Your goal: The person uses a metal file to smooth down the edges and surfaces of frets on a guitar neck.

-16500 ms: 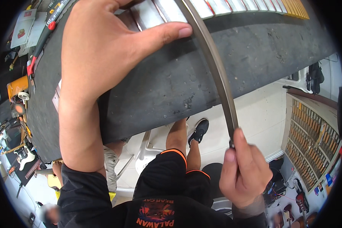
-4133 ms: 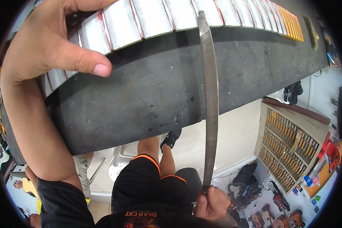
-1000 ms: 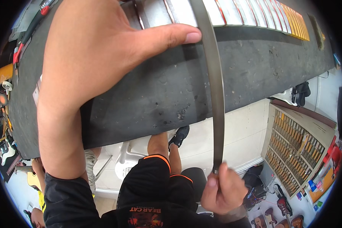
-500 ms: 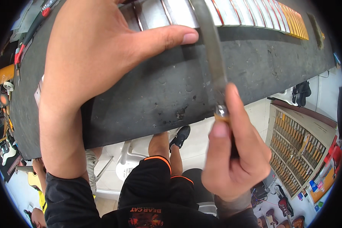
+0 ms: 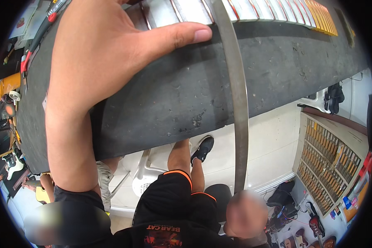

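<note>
Across the top of the view lies a guitar neck [image 5: 252, 10], its fretboard covered in silver strips between thin metal frets, with gold strips at the right end. My left hand [image 5: 95, 53] holds it, the thumb stretched along the near edge and the other fingers out of view. Beside the thumb tip, a long flat metal file [image 5: 237, 82] crosses the neck, its far end over the frets. My right hand [image 5: 244, 215] is closed round the file's handle low in the view, near my body; it is blurred and the handle is hidden.
A dark worktop [image 5: 169, 99] supports the neck. Tools, including red-handled cutters [image 5: 26, 62], lie along its left side. A case of wooden-handled tools [image 5: 326, 161] stands at right. Below are a white plastic chair [image 5: 142, 182] and, lower left, another person with an acoustic guitar [image 5: 42, 194].
My right hand has drawn the file back toward my body, so much more of its blade shows below the neck. My left hand stays nearly in place on the neck.
</note>
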Demonstrator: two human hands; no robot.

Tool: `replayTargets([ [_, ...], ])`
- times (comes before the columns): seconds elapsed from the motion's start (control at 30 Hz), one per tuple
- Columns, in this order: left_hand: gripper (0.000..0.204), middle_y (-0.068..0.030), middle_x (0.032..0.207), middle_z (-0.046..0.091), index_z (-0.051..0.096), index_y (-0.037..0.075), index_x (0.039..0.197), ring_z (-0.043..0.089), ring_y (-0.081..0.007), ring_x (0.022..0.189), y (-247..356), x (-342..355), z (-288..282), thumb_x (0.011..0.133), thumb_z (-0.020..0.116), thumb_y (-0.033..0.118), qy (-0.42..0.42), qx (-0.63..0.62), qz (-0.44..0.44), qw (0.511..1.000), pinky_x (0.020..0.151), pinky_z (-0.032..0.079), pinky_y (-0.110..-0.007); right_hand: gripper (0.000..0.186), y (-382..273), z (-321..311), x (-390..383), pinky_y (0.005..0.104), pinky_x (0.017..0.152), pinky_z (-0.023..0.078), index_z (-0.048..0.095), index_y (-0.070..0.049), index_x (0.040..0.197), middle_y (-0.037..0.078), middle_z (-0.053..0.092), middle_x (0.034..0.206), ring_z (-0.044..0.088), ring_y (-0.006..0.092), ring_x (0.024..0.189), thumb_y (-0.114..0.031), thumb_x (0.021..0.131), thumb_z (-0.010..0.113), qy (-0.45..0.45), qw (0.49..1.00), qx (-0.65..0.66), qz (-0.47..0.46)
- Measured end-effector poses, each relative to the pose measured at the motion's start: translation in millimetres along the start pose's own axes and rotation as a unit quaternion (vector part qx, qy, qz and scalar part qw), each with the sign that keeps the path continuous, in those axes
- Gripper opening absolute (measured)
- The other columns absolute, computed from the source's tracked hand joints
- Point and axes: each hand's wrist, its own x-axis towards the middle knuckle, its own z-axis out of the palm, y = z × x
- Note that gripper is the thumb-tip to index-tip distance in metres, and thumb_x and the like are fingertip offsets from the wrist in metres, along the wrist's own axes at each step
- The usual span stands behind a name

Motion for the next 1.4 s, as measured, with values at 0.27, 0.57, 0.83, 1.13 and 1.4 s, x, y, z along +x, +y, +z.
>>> replayTargets([
  [0.27, 0.057, -0.0130, 0.087, 0.068, 0.068, -0.010, 0.105, 0.065, -0.0153, 0.076, 4, 0, 2, 0.067, 0.093, 0.025, -0.001, 0.064, -0.025, 0.998, 0.065, 0.050, -0.026, 0.051, -5, 2, -22, 0.0299, 0.051, 0.050, 0.052, 0.007, 0.131, 0.014, 0.063, 0.068, 0.060, 0.0196, 0.054, 0.003, 0.080, 0.055, -0.014, 0.997, -0.073, 0.014],
  [0.57, 0.058, -0.0150, 0.088, 0.069, 0.068, -0.010, 0.105, 0.066, -0.0167, 0.077, -13, -2, -1, 0.067, 0.093, 0.026, 0.019, -0.079, 0.011, 0.997, 0.065, 0.050, -0.027, 0.055, -6, 7, -18, 0.0313, 0.053, 0.051, 0.052, 0.005, 0.133, 0.014, 0.063, 0.069, 0.059, 0.0211, 0.055, 0.006, 0.078, 0.056, -0.023, 0.994, -0.104, 0.012],
  [0.83, 0.059, -0.0162, 0.089, 0.069, 0.068, -0.011, 0.106, 0.066, -0.0169, 0.077, -13, -1, 1, 0.067, 0.092, 0.026, 0.027, -0.072, 0.031, 0.997, 0.065, 0.050, -0.026, 0.056, -7, 13, 59, 0.0274, 0.051, 0.051, 0.061, 0.005, 0.126, 0.013, 0.063, 0.074, 0.061, 0.0194, 0.055, 0.010, 0.071, 0.062, 0.015, 0.998, -0.067, 0.003],
  [1.13, 0.058, -0.0149, 0.088, 0.068, 0.068, -0.010, 0.106, 0.065, -0.0163, 0.075, -11, -1, -5, 0.066, 0.093, 0.025, 0.008, -0.086, -0.010, 0.996, 0.063, 0.049, -0.026, 0.041, -22, 28, 148, 0.0203, 0.054, 0.041, 0.057, 0.011, 0.129, 0.006, 0.062, 0.069, 0.053, 0.0087, 0.058, 0.007, 0.088, 0.052, 0.042, 0.996, -0.078, 0.026],
  [1.4, 0.060, -0.0144, 0.087, 0.068, 0.068, -0.010, 0.106, 0.064, -0.0159, 0.074, -12, 0, -4, 0.067, 0.092, 0.028, 0.015, -0.068, 0.003, 0.998, 0.062, 0.049, -0.026, 0.044, -1, -7, 16, 0.0277, 0.052, 0.050, 0.064, 0.005, 0.120, 0.016, 0.064, 0.067, 0.059, 0.0208, 0.052, 0.002, 0.077, 0.063, 0.059, 0.995, -0.041, 0.065],
])
